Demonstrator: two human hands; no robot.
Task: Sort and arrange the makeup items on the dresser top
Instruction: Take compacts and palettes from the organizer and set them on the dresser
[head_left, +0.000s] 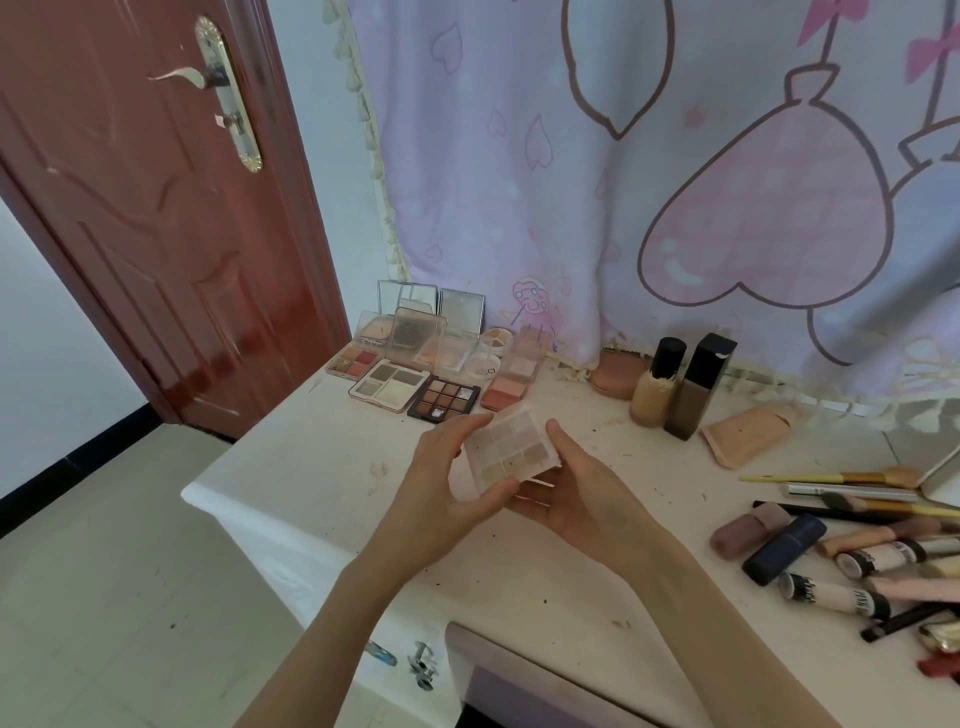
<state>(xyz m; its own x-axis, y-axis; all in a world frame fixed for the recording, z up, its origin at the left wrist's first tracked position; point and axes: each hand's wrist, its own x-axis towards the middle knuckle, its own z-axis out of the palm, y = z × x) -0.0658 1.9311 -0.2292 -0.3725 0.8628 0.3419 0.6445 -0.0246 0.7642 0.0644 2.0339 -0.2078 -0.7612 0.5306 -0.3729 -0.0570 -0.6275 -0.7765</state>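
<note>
Both hands hold a pale, clear-cased eyeshadow palette (511, 447) above the white dresser top (322, 467). My left hand (441, 483) grips its left side, thumb under the near edge. My right hand (576, 488) cups it from below and the right, thumb against its right edge. Several open palettes (415, 374) lie grouped at the dresser's back left corner. Two foundation bottles (675, 387) stand at the back, with a pink compact (618, 374) to their left and a peach powder puff (743, 434) to their right.
A loose pile of lipsticks, tubes and brushes (852, 545) covers the right side of the dresser. A mirror edge (940, 467) pokes in at far right. A pink heart-print curtain (675, 182) hangs behind. A red-brown door (156, 208) stands left; a stool seat (519, 675) is below.
</note>
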